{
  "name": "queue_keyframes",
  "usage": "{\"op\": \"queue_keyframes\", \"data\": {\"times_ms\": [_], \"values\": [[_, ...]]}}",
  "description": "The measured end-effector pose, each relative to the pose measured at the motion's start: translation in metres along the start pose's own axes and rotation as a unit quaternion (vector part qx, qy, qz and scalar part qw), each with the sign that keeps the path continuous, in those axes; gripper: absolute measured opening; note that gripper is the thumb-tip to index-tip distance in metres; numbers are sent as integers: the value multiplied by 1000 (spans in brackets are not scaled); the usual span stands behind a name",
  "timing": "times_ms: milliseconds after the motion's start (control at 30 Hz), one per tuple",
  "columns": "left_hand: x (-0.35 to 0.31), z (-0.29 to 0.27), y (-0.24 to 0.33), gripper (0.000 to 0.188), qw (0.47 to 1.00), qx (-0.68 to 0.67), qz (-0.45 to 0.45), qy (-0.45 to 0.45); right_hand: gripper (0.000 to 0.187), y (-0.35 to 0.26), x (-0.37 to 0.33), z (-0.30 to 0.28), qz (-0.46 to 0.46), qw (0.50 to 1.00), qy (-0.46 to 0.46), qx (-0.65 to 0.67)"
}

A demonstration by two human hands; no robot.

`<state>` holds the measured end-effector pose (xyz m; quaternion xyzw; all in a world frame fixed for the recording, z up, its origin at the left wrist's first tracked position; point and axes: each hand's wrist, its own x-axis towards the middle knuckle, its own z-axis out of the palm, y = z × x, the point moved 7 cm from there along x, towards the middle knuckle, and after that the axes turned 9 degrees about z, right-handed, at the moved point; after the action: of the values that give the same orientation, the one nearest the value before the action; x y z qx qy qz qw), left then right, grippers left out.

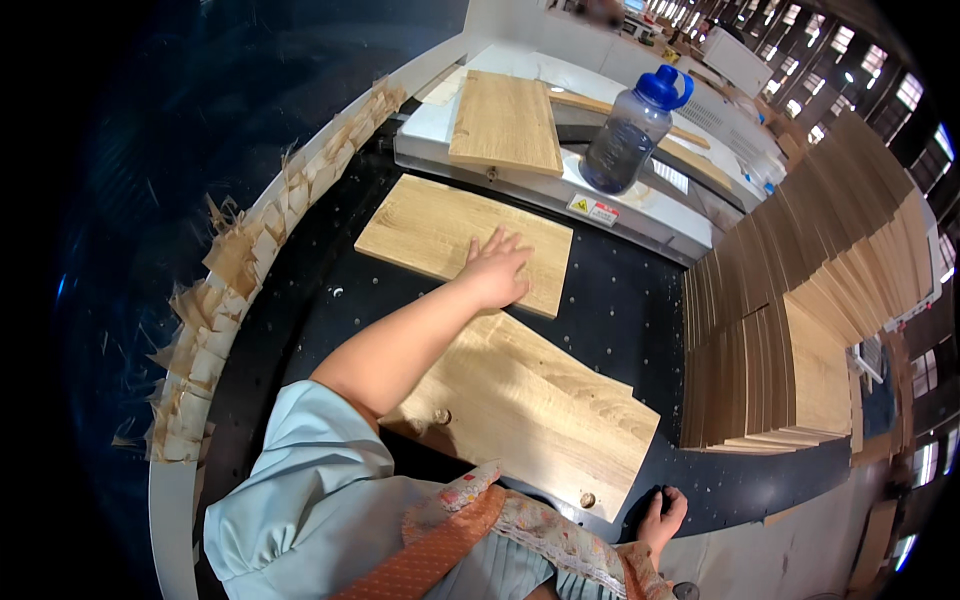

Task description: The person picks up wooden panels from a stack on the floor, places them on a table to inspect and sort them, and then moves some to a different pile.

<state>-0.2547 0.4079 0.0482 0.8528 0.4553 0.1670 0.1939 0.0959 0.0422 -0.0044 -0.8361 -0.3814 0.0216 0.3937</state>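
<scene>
My left hand (pixel 495 272) lies palm down with its fingers spread on a light wood-grain panel (pixel 425 225), on a black tabletop dotted with small pale marks. Closer to my body is a bigger wood-grain board (pixel 540 420) with two round holes near its front edge; its stepped outline at the right may mean a second board beneath. My right hand (pixel 660 517) is at the table's near edge, right of that board, its fingers curled around something dark that I cannot make out.
Many thin panels stand packed in a tall stack (pixel 760 360) at the right. On a white machine ledge behind are another panel (pixel 505 120) and a blue-capped water bottle (pixel 628 135). Torn tape (pixel 235 255) covers the left rail. Patterned cloth (pixel 550 525) hangs near my body.
</scene>
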Motion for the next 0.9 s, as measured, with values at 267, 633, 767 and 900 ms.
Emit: {"op": "queue_keyframes", "data": {"times_ms": [267,633,767,900], "values": [[20,30,-53,71,980,152,10,-126,13,5,0,0,-9,1000,24,15],[31,16,-60,64,988,137,50,-45,17,9,3,4,-21,998,42,-30],[29,21,-72,61,978,200,47,-27,12,-3,2,3,-35,998,27,-46],[25,18,-90,56,979,202,30,-8,10,15,3,3,-47,998,21,-37]]}}
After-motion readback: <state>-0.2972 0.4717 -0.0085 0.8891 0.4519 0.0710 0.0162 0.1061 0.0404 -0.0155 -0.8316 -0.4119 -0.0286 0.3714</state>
